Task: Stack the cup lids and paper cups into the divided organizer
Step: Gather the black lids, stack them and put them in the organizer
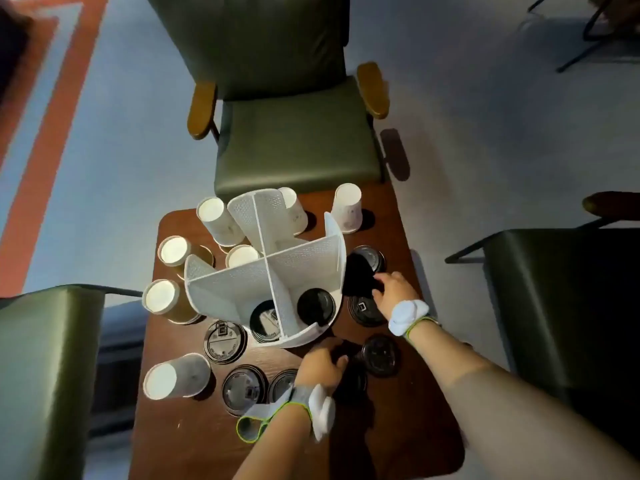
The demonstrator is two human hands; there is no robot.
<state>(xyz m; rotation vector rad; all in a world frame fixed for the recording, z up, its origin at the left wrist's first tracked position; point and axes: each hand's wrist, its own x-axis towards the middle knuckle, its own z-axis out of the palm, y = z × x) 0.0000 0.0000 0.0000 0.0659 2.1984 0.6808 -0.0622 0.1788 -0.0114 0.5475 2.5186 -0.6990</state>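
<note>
The black lid [360, 284] in my right hand [394, 292] is the thing that matters rn. It sits right of mid frame, just beside the white organizer [332, 251] wall, on its right side. My fingers curl round the lid's right edge, so that hand is clamped on it. The lid looks tipped up, not flat, w/ one edge toward the organizer. A lid is round, so no real long side; only its flat face matters, and I think it needs to turn flat to drop in.

The slot w/ a black lid in it [316, 306] is to the lower left of my right hand, v close. The slot next to it on the left also holds a lid [265, 318]. So my right hand is the nearer one for this drop.

My left hand [320, 367] is lower, near bottom mid frame, fingers bent over a dark lid [346, 358] on the table [398, 427]. It's blurry and dark there, so can't tell if I grip it or just touch it.

More lids lie flat around the organizer's bottom edge. Paper cups [173, 252] stand upside down at the left and top of the table.
</note>
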